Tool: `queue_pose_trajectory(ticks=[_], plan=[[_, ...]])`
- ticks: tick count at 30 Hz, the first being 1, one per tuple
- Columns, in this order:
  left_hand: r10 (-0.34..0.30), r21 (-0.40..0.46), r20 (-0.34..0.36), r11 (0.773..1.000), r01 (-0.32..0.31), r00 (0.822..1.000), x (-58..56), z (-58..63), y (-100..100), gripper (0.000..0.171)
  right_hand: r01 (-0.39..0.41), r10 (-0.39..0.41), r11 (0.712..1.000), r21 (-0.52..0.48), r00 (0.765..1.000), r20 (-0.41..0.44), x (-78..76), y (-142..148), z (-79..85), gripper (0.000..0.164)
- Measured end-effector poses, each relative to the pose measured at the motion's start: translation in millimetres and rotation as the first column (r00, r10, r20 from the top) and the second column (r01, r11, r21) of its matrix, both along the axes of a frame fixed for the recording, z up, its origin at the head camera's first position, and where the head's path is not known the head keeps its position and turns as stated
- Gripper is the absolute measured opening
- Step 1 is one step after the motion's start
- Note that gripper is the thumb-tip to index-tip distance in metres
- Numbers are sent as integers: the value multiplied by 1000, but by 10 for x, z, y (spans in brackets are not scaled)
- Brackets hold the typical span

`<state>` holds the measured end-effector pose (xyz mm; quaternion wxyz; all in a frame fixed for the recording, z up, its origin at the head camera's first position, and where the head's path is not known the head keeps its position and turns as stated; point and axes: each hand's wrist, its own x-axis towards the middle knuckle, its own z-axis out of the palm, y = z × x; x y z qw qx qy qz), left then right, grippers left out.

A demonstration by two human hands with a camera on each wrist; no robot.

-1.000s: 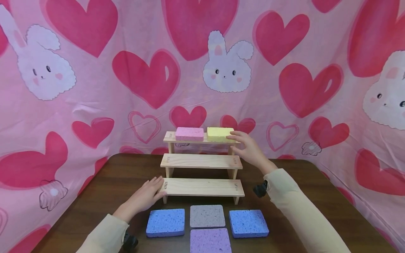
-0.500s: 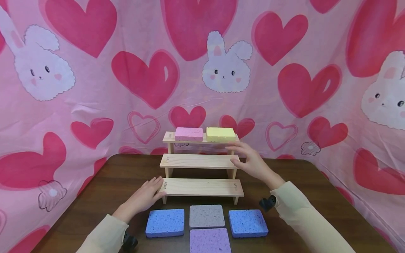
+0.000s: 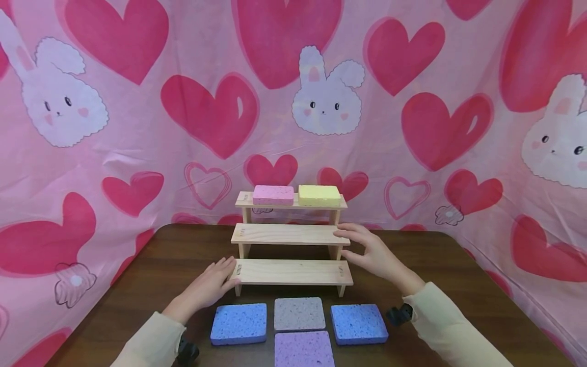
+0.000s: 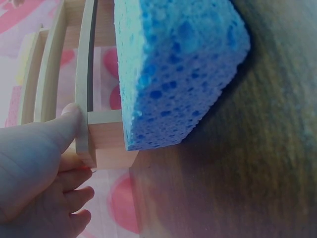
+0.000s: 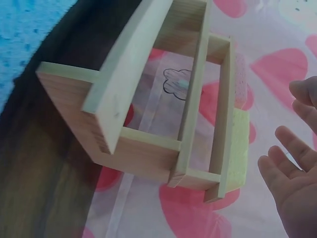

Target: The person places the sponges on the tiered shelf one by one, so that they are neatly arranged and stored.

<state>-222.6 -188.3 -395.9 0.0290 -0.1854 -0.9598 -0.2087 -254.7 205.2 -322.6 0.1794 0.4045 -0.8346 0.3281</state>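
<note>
A three-step wooden display shelf (image 3: pixel 293 271) stands on the table. On its top step lie a pink sponge (image 3: pixel 273 195) at left and a yellow sponge (image 3: pixel 319 195) at right. My left hand (image 3: pixel 206 286) holds the left end of the bottom step; in the left wrist view the thumb (image 4: pixel 69 116) lies at the board's front edge and the fingers curl near its end. To the right of the shelf is my right hand (image 3: pixel 372 253), holding nothing, fingers loosely spread beside the middle step. The right wrist view shows those fingers (image 5: pixel 282 168) apart from the wood.
In front of the shelf lie a left blue sponge (image 3: pixel 239 323), a grey sponge (image 3: pixel 299 313), a right blue sponge (image 3: pixel 359 323) and a purple sponge (image 3: pixel 304 349), partly cut off. A pink cloth (image 3: pixel 206 127) with hearts and rabbits hangs behind the dark table (image 3: pixel 183 244).
My right hand has left the yellow sponge on the top step and come down and back toward me along the shelf's right side. The left hand stays where it was.
</note>
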Motion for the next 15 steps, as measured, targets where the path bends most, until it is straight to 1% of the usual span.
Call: queue_pose_trajectory(ticks=[5, 12, 15], plan=[[-3, 2, 2, 1000, 3, 1000, 13, 12, 7, 61, 0, 0, 1000, 19, 1000, 20, 81, 72, -68, 47], [5, 1, 2, 1000, -5, 1000, 26, 19, 7, 61, -9, 7, 999, 47, 1000, 30, 174, 186, -199, 44], [8, 5, 5, 1000, -8, 1000, 32, 22, 4, 61, -30, 28, 998, 48, 998, 53, 223, 226, -252, 44]])
